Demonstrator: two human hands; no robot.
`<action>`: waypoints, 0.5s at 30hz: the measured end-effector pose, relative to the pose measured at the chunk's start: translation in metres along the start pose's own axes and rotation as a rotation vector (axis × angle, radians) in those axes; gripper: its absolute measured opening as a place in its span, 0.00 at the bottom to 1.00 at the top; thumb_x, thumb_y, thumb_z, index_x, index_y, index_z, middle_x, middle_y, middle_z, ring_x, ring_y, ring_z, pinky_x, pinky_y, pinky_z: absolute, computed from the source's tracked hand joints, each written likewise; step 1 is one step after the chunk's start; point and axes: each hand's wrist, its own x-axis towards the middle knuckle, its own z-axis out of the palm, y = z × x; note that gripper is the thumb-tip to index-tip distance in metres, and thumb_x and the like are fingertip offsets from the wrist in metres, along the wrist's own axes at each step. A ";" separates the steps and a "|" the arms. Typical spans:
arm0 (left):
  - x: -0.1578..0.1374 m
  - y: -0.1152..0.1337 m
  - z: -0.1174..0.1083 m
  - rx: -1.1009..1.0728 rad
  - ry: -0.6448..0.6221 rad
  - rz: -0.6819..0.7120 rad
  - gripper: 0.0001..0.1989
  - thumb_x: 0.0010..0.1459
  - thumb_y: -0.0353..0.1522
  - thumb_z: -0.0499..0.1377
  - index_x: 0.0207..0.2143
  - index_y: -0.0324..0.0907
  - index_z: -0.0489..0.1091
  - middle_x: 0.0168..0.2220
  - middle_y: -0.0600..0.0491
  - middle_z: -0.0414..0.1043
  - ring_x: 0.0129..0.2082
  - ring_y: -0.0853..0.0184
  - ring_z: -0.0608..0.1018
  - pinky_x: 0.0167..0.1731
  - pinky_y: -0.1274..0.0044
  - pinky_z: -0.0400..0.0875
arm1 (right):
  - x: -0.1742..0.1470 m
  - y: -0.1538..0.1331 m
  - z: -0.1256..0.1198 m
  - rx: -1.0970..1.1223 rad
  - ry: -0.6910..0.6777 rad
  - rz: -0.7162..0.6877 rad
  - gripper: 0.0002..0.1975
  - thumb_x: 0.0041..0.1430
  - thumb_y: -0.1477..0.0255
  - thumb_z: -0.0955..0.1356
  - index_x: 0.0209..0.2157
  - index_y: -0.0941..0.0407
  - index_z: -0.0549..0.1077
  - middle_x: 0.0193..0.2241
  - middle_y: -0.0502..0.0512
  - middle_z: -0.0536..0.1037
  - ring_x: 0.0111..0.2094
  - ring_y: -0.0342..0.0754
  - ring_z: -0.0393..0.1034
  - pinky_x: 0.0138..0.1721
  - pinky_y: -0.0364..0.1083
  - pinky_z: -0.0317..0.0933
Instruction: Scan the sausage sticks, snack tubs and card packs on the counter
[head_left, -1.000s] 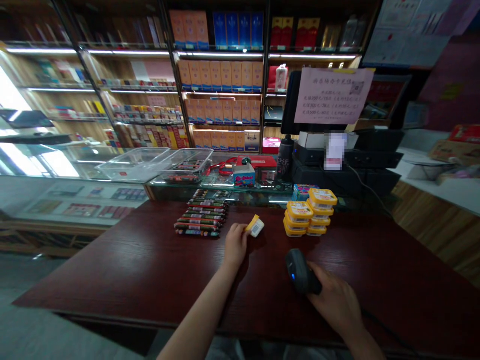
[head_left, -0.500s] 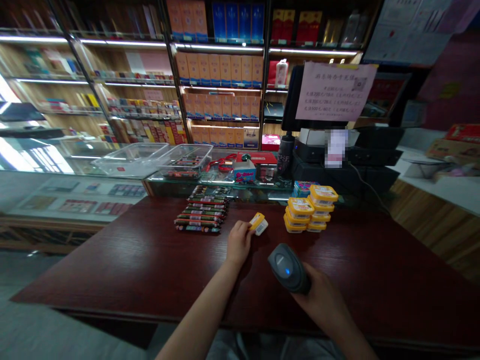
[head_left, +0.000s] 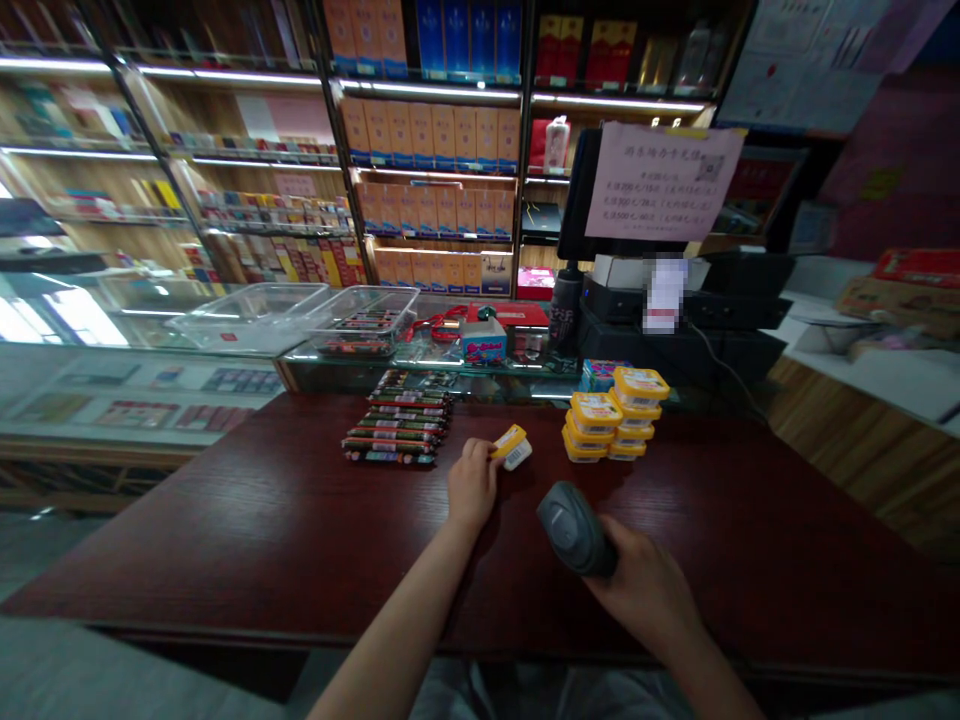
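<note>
My left hand is closed on the edge of a small tub with a yellow lid. The tub is tipped on its side above the dark wooden table, and its barcode side shows. In my right hand is a dark grey barcode scanner, its head turned toward the tub. Stacks of the same yellow-lidded tubs stand on the table beyond the scanner. Left of my left hand lies a row of slim, dark-wrapped sticks.
Behind the table is a glass counter with clear plastic bins, a small blue-and-pink box and red packaging. A monitor bearing a pink paper sign stands at the back right. Lit shelves of boxes line the wall.
The blue light on the scanner's head has gone out. Both hands keep nearly the same places, with the tub still in the left; the whole view has shifted slightly.
</note>
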 end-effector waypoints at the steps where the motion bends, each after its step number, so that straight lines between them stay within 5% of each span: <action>1: 0.000 0.001 -0.001 -0.001 -0.004 -0.010 0.03 0.60 0.30 0.53 0.37 0.43 0.65 0.38 0.51 0.68 0.35 0.67 0.74 0.36 0.74 0.70 | 0.001 0.002 0.001 -0.048 0.012 -0.003 0.10 0.48 0.73 0.66 0.35 0.51 0.71 0.30 0.50 0.79 0.32 0.50 0.74 0.31 0.44 0.56; 10: 0.008 0.003 -0.009 -0.135 0.068 0.109 0.03 0.59 0.29 0.52 0.37 0.43 0.64 0.38 0.51 0.67 0.41 0.65 0.73 0.41 0.73 0.71 | 0.010 0.040 0.032 -0.265 0.121 -0.086 0.18 0.52 0.76 0.64 0.46 0.55 0.71 0.38 0.55 0.77 0.39 0.50 0.71 0.41 0.46 0.58; 15: 0.035 0.026 -0.015 -0.201 0.123 0.224 0.04 0.60 0.30 0.52 0.37 0.43 0.65 0.39 0.50 0.67 0.41 0.66 0.72 0.42 0.74 0.71 | 0.011 0.043 0.034 -0.248 0.132 -0.079 0.20 0.51 0.76 0.64 0.48 0.56 0.70 0.39 0.55 0.77 0.41 0.51 0.70 0.42 0.47 0.58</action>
